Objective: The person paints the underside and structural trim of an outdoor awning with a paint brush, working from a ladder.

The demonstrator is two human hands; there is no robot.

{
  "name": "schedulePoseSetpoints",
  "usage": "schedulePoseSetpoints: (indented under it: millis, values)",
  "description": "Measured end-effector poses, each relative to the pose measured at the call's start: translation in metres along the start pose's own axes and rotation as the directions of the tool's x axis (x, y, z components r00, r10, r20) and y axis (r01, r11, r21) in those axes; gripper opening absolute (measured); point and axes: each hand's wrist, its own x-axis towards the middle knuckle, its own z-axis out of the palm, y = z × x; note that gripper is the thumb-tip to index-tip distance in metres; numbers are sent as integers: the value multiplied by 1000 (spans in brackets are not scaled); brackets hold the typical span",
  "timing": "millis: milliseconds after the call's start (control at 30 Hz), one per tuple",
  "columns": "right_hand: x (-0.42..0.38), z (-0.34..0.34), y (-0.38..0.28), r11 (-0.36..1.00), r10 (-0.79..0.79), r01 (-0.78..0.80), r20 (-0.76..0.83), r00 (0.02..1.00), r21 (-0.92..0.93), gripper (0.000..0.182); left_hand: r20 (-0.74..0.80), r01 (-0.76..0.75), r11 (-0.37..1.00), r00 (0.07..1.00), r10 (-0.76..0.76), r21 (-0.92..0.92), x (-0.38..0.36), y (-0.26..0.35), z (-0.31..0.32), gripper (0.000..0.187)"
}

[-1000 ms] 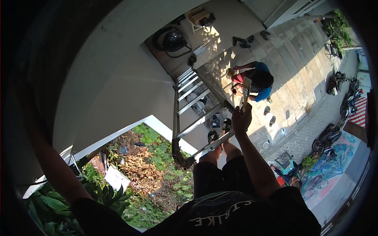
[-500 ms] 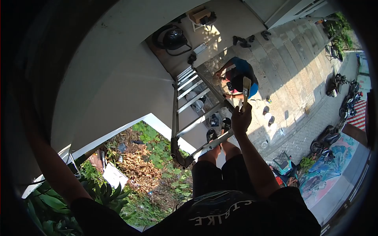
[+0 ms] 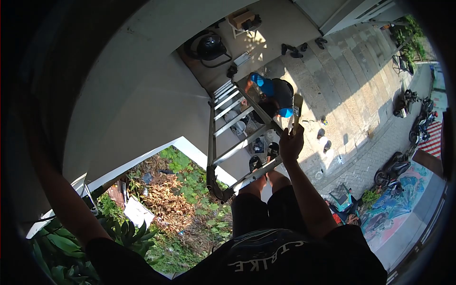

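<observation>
Gripping a flat brush (image 3: 297, 111), the right hand (image 3: 291, 144) is closing its fingers around the handle; the bristles are pointing away from the wearer's body, and the brush is showing beside the upper end of a metal ladder (image 3: 242, 144). The left forearm (image 3: 59, 192) is reaching along a pale wall (image 3: 133, 104) into the dark edge of the view, where its left hand is not showing, so its state cannot be told. The wearer's sandalled feet (image 3: 264, 157) are appearing just past the nearest rung. Below, a person in blue sleeves (image 3: 281, 95) is bending over beside the ladder, and a white bucket (image 3: 239, 127) is showing between its rungs. Dry leaves (image 3: 168, 199) are covering ground beyond the wall's edge, while motorbikes (image 3: 393, 168) are standing along the paving (image 3: 354, 154).
</observation>
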Motion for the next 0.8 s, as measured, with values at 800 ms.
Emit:
schedulePoseSetpoints:
  millis: [800]
  values:
    - [1,5,4,999,-34,35,-11,999,10,37,28,387,893,915,-403,230,57,-177,33,115]
